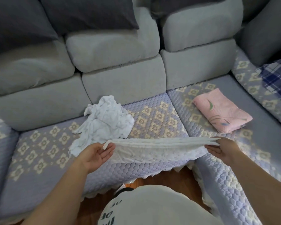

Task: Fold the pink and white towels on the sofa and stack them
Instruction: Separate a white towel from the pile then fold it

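A white textured towel (154, 151) is stretched flat between my hands above the front of the sofa seat (44, 143). My left hand (97, 154) pinches its left end with thumb and fingertips, palm up. At the towel's right end, my right hand (221, 148) pinches the corner. Behind the left hand a second white towel (104, 122) lies crumpled on the seat. A pink towel (222, 112) with a leaf print lies folded on the right seat cushion.
Grey back cushions (120, 65) line the rear of the corner sofa. A blue plaid cloth (276, 78) lies on the far right seat. Brown wooden floor (161, 177) shows between the seat's front edge and my body.
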A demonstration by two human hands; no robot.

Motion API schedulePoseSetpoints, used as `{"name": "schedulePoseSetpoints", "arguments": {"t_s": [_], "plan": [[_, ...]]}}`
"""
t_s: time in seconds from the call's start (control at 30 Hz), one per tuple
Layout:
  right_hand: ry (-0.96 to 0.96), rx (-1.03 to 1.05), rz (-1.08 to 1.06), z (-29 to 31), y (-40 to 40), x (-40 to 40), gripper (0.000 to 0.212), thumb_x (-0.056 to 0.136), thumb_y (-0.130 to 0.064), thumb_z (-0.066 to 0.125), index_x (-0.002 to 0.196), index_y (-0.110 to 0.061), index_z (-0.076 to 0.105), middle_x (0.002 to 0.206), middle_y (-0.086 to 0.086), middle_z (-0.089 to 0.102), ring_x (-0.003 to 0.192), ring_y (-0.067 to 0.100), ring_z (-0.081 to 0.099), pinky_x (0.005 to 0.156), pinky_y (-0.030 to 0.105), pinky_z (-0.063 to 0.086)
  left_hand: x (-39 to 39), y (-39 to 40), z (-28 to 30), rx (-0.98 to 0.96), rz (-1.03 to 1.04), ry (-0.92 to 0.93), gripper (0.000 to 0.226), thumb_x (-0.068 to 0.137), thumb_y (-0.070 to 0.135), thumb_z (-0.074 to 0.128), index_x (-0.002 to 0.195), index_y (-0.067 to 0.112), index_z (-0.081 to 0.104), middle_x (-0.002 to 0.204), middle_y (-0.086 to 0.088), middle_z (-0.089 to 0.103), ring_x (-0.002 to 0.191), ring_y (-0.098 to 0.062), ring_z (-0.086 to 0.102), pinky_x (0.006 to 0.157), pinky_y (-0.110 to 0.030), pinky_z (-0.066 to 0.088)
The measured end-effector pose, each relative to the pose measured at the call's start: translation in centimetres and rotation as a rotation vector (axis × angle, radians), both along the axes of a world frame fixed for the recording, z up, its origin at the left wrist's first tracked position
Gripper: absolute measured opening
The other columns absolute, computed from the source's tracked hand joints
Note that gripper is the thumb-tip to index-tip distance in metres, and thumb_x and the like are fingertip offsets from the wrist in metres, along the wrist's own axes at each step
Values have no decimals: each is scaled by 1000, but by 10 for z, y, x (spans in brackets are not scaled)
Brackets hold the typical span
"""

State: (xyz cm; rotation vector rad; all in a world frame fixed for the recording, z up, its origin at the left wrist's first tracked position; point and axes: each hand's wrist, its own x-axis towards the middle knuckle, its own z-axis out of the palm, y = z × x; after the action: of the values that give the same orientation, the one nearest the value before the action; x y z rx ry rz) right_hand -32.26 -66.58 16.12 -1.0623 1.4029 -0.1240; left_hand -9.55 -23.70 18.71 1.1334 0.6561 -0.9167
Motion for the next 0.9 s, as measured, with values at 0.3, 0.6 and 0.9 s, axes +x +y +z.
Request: {"name": "schedulePoseSetpoints", "arguments": {"t_s": [0.3, 0.6, 0.9], "plan": [[105, -20, -81, 6, 5, 16, 23, 99, -3, 35, 92, -4, 57, 52, 12, 68, 42, 19, 67, 40, 28, 55, -7, 6, -8, 365, -246, -134, 17, 96, 23, 68, 98, 7, 63, 72, -8, 68, 77, -22, 70, 71, -31, 55], [185, 1, 60, 17, 16, 10, 21, 103, -7, 34, 94, -5, 53, 48, 13, 65, 37, 18, 64, 38, 26, 53, -12, 8, -11, 280, -111, -123, 23, 105, 23, 53, 126, 21, 44, 70, -6, 54, 67, -20, 61, 64, -32, 52], [-22, 55, 288, 14, 18, -16, 36, 100, 6, 35, 97, -8, 67, 62, 8, 48, 52, 17, 43, 49, 24, 42, -23, 10, -29, 376, -31, -46, 23, 97, 11, 64, 116, -2, 60, 119, -23, 67, 92, -32, 68, 82, -39, 56]]}}
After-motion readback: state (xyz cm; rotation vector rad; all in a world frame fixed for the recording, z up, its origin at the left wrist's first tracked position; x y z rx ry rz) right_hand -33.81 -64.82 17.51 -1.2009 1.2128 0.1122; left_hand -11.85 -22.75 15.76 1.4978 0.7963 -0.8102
